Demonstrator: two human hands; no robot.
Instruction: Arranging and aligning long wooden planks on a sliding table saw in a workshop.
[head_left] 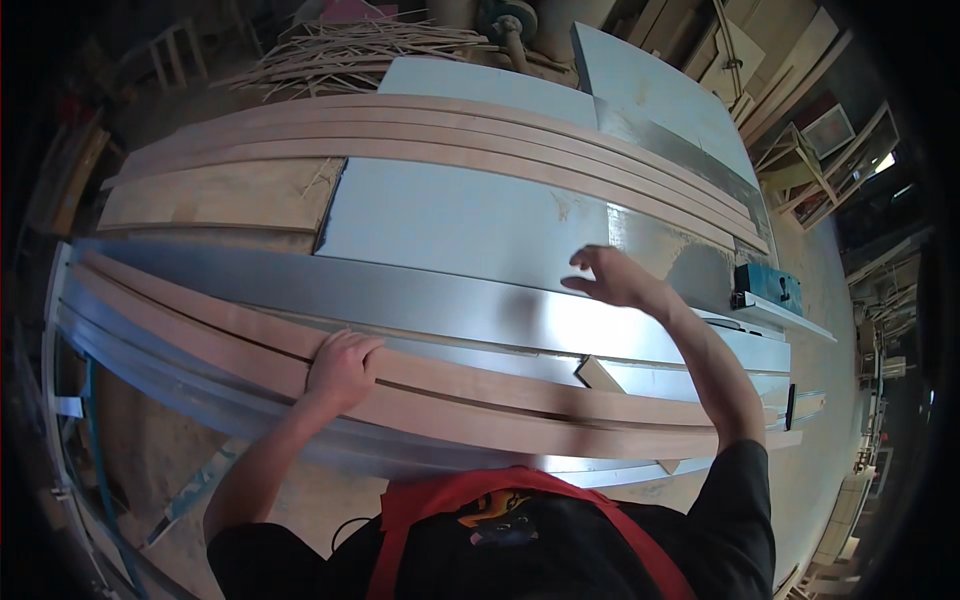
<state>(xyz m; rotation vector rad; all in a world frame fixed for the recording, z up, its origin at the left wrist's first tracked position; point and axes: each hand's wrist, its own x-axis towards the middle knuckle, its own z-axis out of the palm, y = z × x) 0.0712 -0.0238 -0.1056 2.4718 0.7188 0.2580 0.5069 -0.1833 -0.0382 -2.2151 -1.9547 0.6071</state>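
Two long, pale wooden boards lie side by side across a metal machine table point(400, 287), a narrow dark gap between them. My left hand point(345, 372) is closed over the far board point(480, 380) and the near board point(480, 418), left of their middle. Its fingertips are partly hidden. My right hand point(612, 278) hovers over the table, beyond the boards, with nothing in it; the fingers are apart and slightly bent. A small block of wood point(600, 374) touches the far board's back edge below that hand.
Several long boards point(450, 130) lie farther back across pale blue panels point(450, 205). To the left is a plywood sheet point(215, 195). A teal tool point(768, 285) sits at the table's right. Thin offcuts point(360, 55) are heaped at the back; wooden frames point(830, 165) stand far right.
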